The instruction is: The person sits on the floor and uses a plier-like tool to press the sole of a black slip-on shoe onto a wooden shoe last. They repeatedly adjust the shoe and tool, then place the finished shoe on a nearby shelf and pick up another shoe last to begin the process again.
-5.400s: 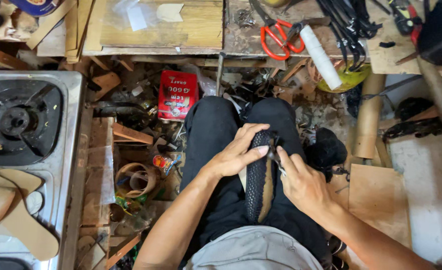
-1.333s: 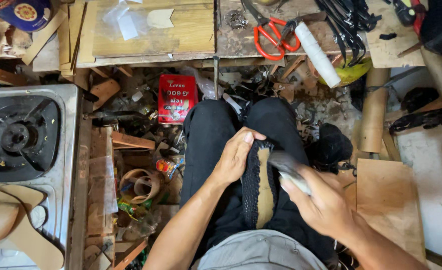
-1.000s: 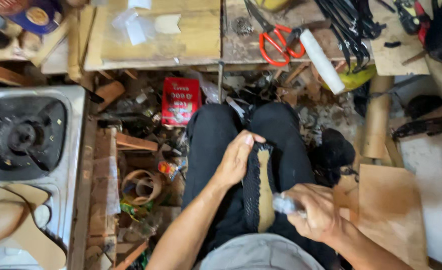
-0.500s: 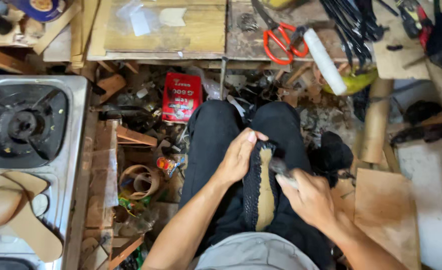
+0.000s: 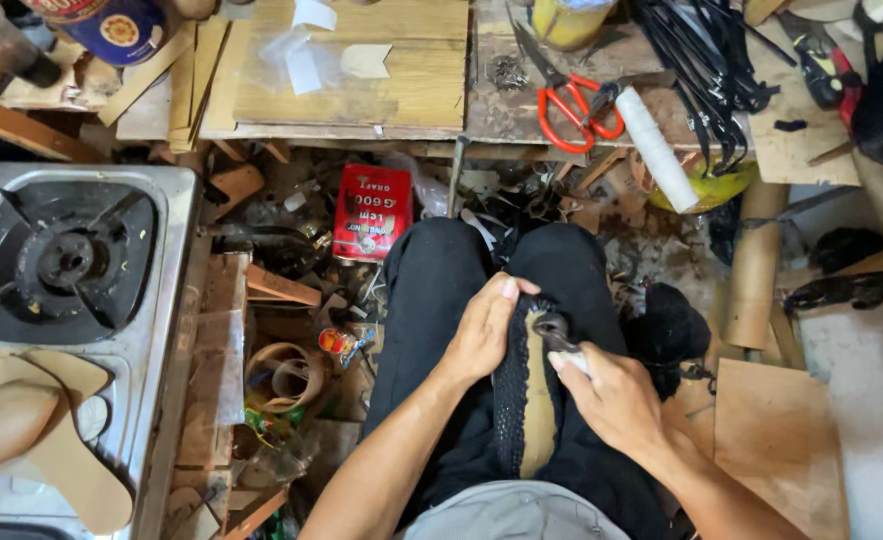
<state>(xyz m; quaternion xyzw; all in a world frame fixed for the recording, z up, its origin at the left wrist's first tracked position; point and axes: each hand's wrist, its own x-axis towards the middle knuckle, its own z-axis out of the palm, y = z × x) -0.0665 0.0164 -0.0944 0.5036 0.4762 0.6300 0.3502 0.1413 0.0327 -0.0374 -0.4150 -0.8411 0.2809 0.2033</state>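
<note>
Below the cluttered wooden surface (image 5: 361,80), our left hand (image 5: 481,330) clamps the black shoe (image 5: 521,410) steady on our lap while our right hand (image 5: 611,400) pinches a small tool (image 5: 553,332) against its toe.

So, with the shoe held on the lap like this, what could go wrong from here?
1. The right hand works a small tool at the toe of the black knitted shoe, close to the left hand gripping that toe; a slip could hurt the left fingers.
2. The shoe rests only on the knees, so it may slide off into the scraps below.
3. The red scissors lie near the wooden bench edge and could fall.
</note>
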